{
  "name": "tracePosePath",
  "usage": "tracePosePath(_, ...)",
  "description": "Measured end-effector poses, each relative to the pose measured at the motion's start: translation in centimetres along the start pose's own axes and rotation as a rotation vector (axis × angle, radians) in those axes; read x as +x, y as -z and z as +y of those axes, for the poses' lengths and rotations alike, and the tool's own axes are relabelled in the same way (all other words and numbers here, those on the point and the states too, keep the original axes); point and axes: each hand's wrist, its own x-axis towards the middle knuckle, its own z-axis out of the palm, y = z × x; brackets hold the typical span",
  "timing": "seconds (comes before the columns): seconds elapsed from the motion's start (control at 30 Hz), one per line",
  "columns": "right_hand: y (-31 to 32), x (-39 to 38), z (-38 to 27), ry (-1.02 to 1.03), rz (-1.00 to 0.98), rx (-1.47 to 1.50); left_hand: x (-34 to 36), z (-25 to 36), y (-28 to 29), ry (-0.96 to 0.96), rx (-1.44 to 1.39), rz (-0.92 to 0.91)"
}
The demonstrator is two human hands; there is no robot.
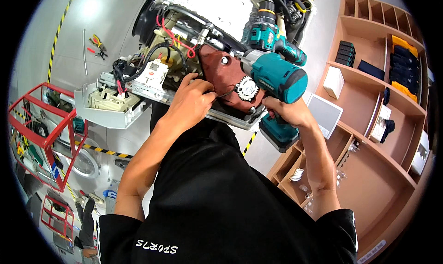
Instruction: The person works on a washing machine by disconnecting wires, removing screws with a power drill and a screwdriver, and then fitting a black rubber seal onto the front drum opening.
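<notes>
A: What is in the worker's right hand (290,111)?

B: A teal power driver (281,77). The fingers wrap its handle, just above the battery (279,134), a grip that seems chosen to carry the weight and keep the nose aimed left at the dark red cover (219,72) of an opened machine (212,3). Whether the tip touches anything there is hidden.

A: And the left hand (191,100)?

B: Bent at the near left edge of the cover, fingers curled, perhaps to steady the part. Whether it pinches anything, one cannot tell; the fingertips are partly out of sight.

A: Why is a second teal drill (264,35) lying there?

B: It rests beyond the driver, on the far right, probably set down within easy reach yet clear of both hands.

A: Where does the work sit, relative to the hands?

B: The driver's body rises on the far side of the right hand, its battery on the near side. The cover lies between the hands and slightly beyond them, with a white toothed wheel (247,88) on its right, close to the driver.
</notes>
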Motion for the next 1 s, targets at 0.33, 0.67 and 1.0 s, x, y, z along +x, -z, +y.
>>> tracePosePath(0.33,2.8,-3.3,6.6,-0.222,0.153,0.697,1.0,0.9,0.2,-0.053,0.035,-0.024)
tracePosePath(0.67,1.2,-1.2,10.3,-0.268,0.237,0.818,1.6,1.3,0.5,-0.073,0.092,-0.086)
tracePosePath(1.0,1.2,-1.4,11.3,-0.274,0.184,0.831,1.5,1.3,0.4,-0.063,0.093,-0.099)
